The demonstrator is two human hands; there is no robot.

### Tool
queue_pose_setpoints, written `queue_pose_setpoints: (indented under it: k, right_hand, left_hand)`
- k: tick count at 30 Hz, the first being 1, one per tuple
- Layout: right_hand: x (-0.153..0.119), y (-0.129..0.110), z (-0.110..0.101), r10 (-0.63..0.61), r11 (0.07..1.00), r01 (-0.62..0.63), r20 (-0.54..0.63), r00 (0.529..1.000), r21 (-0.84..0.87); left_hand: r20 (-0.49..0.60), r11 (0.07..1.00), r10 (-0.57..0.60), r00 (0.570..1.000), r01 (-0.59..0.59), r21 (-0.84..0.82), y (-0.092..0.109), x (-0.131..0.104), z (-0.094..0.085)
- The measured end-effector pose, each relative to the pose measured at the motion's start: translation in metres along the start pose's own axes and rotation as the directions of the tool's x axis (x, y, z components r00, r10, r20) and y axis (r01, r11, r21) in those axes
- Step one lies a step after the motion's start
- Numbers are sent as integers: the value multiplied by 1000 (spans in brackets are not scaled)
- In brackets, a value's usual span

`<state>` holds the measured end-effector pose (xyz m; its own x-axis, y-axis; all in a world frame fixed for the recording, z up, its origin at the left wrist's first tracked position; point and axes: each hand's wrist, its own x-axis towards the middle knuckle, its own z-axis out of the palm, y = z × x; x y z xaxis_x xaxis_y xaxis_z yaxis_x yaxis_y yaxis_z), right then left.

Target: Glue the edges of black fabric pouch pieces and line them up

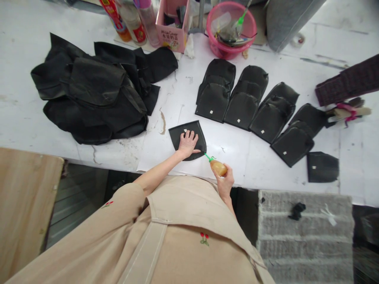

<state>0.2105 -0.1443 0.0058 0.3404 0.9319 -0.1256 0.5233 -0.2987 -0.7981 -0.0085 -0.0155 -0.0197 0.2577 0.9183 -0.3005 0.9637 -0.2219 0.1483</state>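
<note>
A black leather-like piece (175, 133) with a curved edge lies on the white tabletop in front of me. My left hand (187, 145) rests flat on it with the fingers spread, near a small white tag on its far side. In my right hand (225, 181) is a glue bottle (218, 168) with amber contents and a green nozzle, held tilted. The nozzle tip meets the right edge of the black piece; I cannot tell whether any glue is coming out.
A heap of black pieces (94, 83) lies to the left. Overlapping black stacks (238, 106) fan out to the right, with a single black piece (322, 167) beyond. Bottles (130, 23), a pink box (171, 35) and a pink basin (227, 49) stand at the back.
</note>
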Motion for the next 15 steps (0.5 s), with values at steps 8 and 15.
queue_pose_setpoints:
  k: [8, 15]
  right_hand:
    - [10, 4, 1, 36, 999, -36, -19, 999, 17]
    - [-1, -3, 0, 14, 1000, -14, 58, 998, 4]
  left_hand:
    - [25, 999, 11, 1000, -10, -33, -4, 6, -6]
    - [30, 999, 37, 999, -37, -21, -12, 4, -5]
